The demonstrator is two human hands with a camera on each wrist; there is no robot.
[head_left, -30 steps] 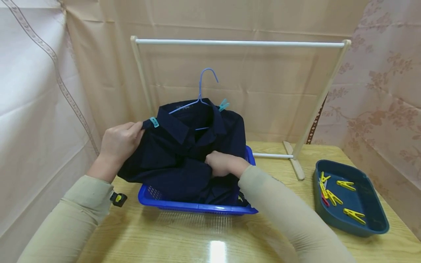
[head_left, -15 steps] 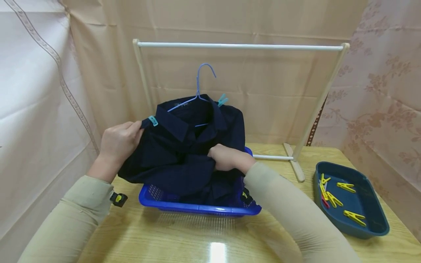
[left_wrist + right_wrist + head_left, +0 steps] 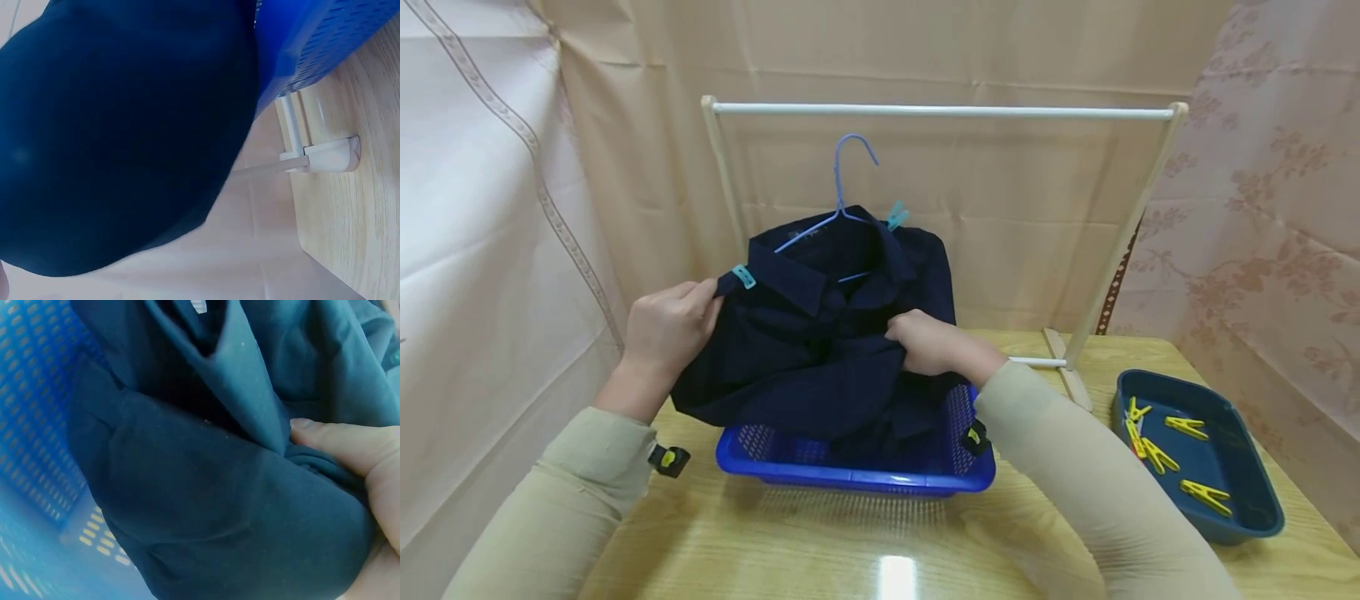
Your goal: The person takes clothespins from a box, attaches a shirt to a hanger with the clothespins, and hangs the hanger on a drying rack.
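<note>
A dark navy collared shirt (image 3: 790,358) hangs on a blue wire hanger (image 3: 839,179), its lower part bunched over a blue plastic basket (image 3: 857,477). Light-blue clothespins clip its shoulders, one clothespin (image 3: 744,277) on the left and another clothespin (image 3: 897,216) on the right. My left hand (image 3: 670,329) pinches the shirt's left shoulder just beyond the clip. With my right hand (image 3: 928,342) I grip the shirt front below the collar; in the right wrist view the thumb (image 3: 331,440) presses into the folds. Cloth fills most of the left wrist view, hiding the left fingers.
Behind the basket stands a rack with a white top bar (image 3: 947,111) and wooden feet (image 3: 1067,371). A dark teal tray (image 3: 1232,467) on the right of the wooden table (image 3: 760,542) holds several yellow clothespins (image 3: 1206,496). Curtains close off the back and sides.
The shirt and hanger have risen slightly and shifted left. My right hand has moved up and right with the cloth, uncovering more of the basket's inside. The left hand stays nearly in place.
</note>
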